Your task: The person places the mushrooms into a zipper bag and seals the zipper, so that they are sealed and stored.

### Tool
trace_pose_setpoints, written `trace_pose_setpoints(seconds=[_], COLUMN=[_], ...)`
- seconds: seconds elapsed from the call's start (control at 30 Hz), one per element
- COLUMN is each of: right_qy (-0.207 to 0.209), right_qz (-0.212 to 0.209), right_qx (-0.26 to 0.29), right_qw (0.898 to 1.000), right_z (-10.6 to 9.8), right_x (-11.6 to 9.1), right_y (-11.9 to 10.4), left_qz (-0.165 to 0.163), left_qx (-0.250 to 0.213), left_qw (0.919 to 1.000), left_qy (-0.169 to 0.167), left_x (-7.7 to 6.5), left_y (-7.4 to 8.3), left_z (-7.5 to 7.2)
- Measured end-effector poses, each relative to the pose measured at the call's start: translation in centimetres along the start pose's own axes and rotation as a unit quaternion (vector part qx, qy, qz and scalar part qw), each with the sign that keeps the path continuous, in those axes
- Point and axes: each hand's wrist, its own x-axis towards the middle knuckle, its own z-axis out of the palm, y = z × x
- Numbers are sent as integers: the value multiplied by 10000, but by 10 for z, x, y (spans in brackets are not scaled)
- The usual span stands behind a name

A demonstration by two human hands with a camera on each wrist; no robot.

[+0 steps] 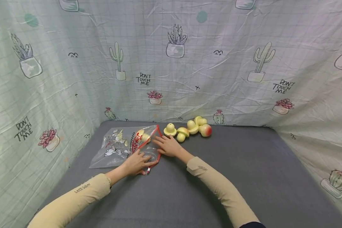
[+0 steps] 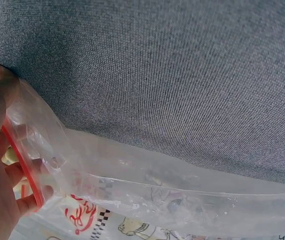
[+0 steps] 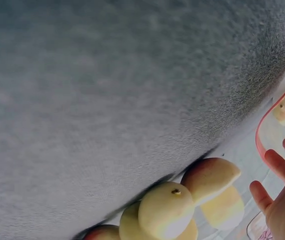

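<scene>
A clear plastic zip bag (image 1: pixel 102 160) with a red-edged mouth and printed cartoon figures lies on the grey table. My left hand (image 1: pixel 136 163) grips the near side of that mouth; in the left wrist view its fingers (image 2: pixel 13 174) curl at the red edge. One pale yellow fruit-like piece (image 1: pixel 143 136) shows inside the bag through the plastic. At the far side of the opening is my right hand (image 1: pixel 171 147), fingers spread and holding nothing. Beyond it sit several pale yellow fruit-like pieces (image 1: pixel 192 127), some blushed red, also close below the hand in the right wrist view.
The dark grey table (image 1: pixel 233 164) stretches to the right and front. Behind it and on both sides hangs a pale curtain (image 1: pixel 199 91) printed with potted cacti. A red-tipped piece (image 1: pixel 206 130) sits at the right end of the fruit group.
</scene>
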Motion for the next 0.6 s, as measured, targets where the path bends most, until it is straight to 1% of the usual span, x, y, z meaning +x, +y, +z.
trace_pose_setpoints(seconds=[0.07,0.33,0.47,0.6], right_qy=[67,597,659,718], right_qz=[-19,-224,-233,-210], right_qx=[83,361,558,622], right_qw=[9999,9973,9960,9953], right_z=[-1,-5,-8,-10], right_x=[-4,-21,-31,-40], right_y=[1,4,6,10], left_qz=[-8,-23,-56,-101], left_qx=[-22,32,-14,-86], left_qw=[10000,10000,10000,9999], left_qy=[7,-22,-72,-105], left_x=[0,-2,-2,-1], left_y=[0,1,1,1], left_z=[0,-3,-2,-1])
